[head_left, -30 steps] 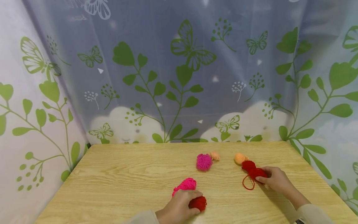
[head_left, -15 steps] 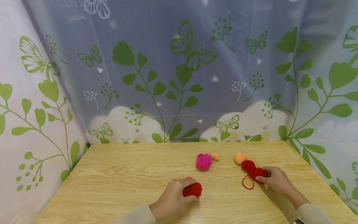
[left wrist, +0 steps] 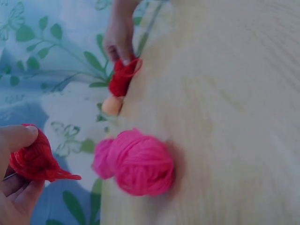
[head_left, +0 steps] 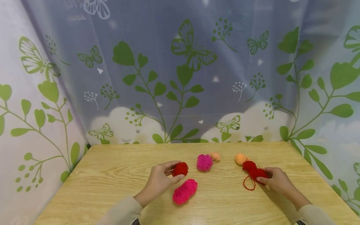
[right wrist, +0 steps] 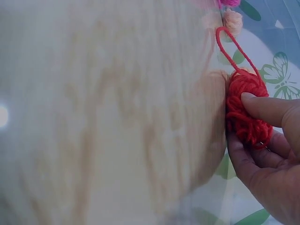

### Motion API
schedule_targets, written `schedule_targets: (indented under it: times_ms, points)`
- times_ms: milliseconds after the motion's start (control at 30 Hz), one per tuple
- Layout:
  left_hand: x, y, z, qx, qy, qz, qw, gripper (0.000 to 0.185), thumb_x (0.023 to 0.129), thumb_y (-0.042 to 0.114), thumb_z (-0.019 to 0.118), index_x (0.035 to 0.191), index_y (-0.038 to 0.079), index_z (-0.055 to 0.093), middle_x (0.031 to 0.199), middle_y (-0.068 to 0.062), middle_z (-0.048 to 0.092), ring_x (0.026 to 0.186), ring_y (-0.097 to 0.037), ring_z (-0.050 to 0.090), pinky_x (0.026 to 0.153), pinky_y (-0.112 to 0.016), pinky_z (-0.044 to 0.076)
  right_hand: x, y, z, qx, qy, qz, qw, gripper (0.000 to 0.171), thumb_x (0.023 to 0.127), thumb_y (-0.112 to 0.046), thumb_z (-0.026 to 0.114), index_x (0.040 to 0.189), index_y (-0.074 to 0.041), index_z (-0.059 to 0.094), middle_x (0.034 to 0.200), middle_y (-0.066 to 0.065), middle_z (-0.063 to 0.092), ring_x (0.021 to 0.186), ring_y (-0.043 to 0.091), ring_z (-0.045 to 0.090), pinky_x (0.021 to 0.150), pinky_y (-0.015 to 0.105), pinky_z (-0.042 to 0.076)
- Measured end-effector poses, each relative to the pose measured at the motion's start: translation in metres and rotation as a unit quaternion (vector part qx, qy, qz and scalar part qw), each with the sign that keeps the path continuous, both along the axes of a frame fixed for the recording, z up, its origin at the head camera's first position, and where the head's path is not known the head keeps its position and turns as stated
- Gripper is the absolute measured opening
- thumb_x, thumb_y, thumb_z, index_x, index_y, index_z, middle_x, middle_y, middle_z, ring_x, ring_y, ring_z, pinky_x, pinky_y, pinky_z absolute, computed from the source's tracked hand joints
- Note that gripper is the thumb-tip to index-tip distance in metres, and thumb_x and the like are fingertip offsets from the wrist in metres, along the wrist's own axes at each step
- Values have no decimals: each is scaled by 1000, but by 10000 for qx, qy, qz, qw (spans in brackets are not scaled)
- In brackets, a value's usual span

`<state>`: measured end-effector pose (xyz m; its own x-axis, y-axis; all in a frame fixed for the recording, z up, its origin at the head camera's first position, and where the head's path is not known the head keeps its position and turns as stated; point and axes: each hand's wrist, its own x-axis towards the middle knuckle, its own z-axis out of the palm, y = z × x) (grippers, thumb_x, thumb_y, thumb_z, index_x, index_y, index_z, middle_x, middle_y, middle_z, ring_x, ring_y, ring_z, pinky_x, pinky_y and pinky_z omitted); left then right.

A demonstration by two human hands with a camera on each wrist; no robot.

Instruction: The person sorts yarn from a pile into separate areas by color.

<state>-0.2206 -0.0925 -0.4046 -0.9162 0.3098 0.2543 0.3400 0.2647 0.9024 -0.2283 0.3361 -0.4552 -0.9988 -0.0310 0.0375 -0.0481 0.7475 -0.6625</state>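
My left hand (head_left: 160,180) holds a small red yarn ball (head_left: 180,169) between thumb and fingers, lifted just above the wooden table (head_left: 112,184); the left wrist view shows that ball (left wrist: 35,159) in my fingers. A bright pink yarn skein (head_left: 184,191) lies on the table just below it. My right hand (head_left: 274,180) pinches a red yarn bundle (head_left: 254,172) with a loose loop of strand (head_left: 249,184) on the table, and the right wrist view shows the bundle (right wrist: 246,110) close up.
A magenta yarn ball (head_left: 204,162) sits mid-table with a small peach ball (head_left: 215,156) behind it. An orange ball (head_left: 240,158) lies next to the red bundle. A leaf-print curtain (head_left: 180,72) closes off the back and sides.
My left hand has carried the small red ball up and to the left, away from the pink skein, which now lies uncovered. My right hand has stayed put on the red bundle.
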Motion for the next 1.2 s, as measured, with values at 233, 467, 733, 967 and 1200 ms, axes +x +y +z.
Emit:
schedule_targets:
  times_ms: [233,467,733,967,1200]
  points:
    - [-12,-20,5,215,69,648,9976,47,78,4,78,122,-3,63,119,-22,64,105,-33,65,77,-26,56,0,-1,1,12,-19,-39,10000,45,83,-17,75,111,14,61,95,19,68,73,16,57,56,24,48]
    - [-27,-45,4,-156,332,1391,9896,48,76,2,79,121,-3,64,120,-22,63,108,-33,64,78,-30,55,-1,-1,1,79,-10,-53,10000,44,83,-17,75,110,14,61,94,19,68,74,17,58,57,25,48]
    - [-45,-78,-12,-829,389,1917,9772,51,78,6,79,125,-4,61,123,-23,62,112,-34,62,82,-33,54,0,-1,1,-21,-88,-103,9999,44,83,-17,74,112,14,60,94,18,68,71,16,57,56,24,48]
    - [-57,-100,-29,-1155,452,2197,9676,51,79,6,78,124,-9,59,122,-28,60,111,-38,61,86,-41,53,0,0,-2,56,-43,-66,10000,45,83,-19,75,111,13,62,96,18,69,77,17,58,59,25,48]
    - [-64,-112,-44,-1404,279,2325,9620,52,81,7,77,126,-10,57,123,-29,59,111,-41,59,88,-46,52,-3,1,-1,277,133,4,9995,43,82,-20,76,109,12,64,96,17,69,81,19,60,65,29,48]
